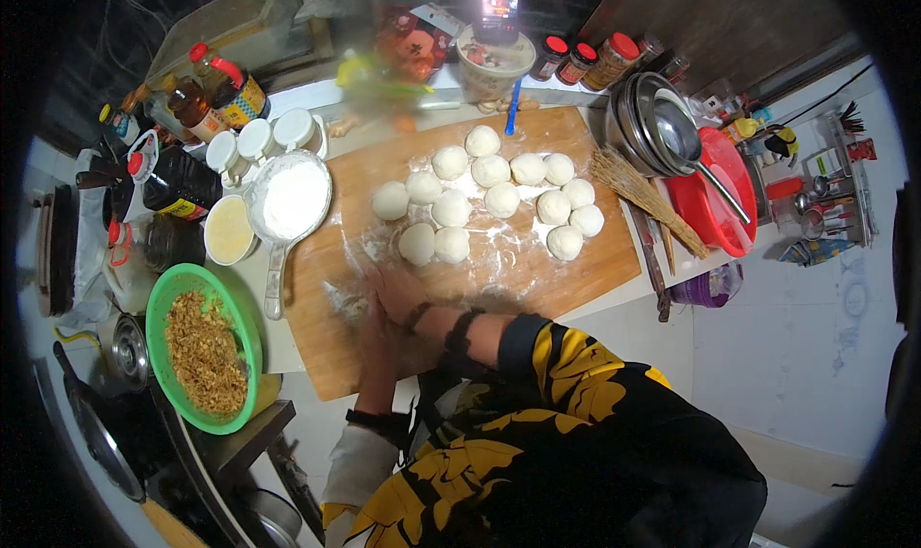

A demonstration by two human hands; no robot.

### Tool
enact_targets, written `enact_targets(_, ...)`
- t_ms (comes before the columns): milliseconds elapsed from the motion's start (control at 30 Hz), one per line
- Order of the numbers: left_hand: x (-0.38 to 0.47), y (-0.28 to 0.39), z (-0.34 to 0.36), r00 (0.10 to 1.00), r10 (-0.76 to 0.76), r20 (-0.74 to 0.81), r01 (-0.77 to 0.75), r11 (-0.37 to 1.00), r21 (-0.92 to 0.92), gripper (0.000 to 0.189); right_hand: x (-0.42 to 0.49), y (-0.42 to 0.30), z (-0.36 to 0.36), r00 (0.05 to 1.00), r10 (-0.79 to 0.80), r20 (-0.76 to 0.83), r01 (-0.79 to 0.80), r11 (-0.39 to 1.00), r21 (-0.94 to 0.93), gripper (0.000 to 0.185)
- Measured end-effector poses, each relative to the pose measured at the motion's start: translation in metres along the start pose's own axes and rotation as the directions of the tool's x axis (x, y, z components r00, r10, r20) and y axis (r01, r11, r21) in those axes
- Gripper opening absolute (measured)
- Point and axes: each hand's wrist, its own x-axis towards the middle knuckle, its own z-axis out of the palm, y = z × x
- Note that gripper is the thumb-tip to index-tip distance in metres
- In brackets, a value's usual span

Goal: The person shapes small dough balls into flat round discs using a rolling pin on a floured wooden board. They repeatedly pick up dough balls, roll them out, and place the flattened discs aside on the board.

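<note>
My right hand (396, 295) and my left hand (375, 343) meet near the front left of a wooden board (316, 361). The fingers are blurred, and whether anything lies between or under them is hidden. Just beyond them sit two dough balls, one (416, 244) beside another (451, 245). Several more round white dough balls (491, 170) are spread over the back and right of the board, some touching. Loose flour (345, 300) dusts the wood around my hands. A ladle-like scoop (274, 282) holding white flour (293, 199) rests at the board's left edge.
Left stand a green basin (155, 346) of chopped filling, a bowl (230, 230) of yellowish contents and sauce bottles (180, 181). Right are a straw whisk brush (647, 199), a knife (651, 260), steel bowls (633, 127) and a red basin (727, 188). A tub (495, 70) and phone (498, 5) stand behind.
</note>
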Motion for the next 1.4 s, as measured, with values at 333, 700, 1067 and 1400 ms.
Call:
enact_targets(333,-0.023,0.007,-0.028,0.979,-0.008,-0.204,0.054,0.974,0.221,0.065,0.021,-0.014,-0.004,0.961,-0.275,-0.007,0.265,0.935,-0.235,0.02)
enact_targets(700,-0.03,0.023,-0.015,0.991,-0.128,-0.041,0.131,0.988,0.085,0.068,-0.006,-0.029,-0.032,0.984,-0.038,0.174,0.024,0.997,0.079,0.022)
enact_targets(1067,-0.031,-0.001,-0.029,0.983,-0.021,-0.181,0.077,0.95,0.303,0.068,0.033,-0.024,0.007,1.0,-0.019,0.008,0.02,0.991,-0.131,0.02)
enact_targets(1400,-0.013,0.037,-0.01,0.996,-0.062,-0.071,0.057,0.995,-0.078,0.075,-0.004,-0.025,-0.022,0.988,0.118,0.102,-0.117,0.993,-0.012,0.023)
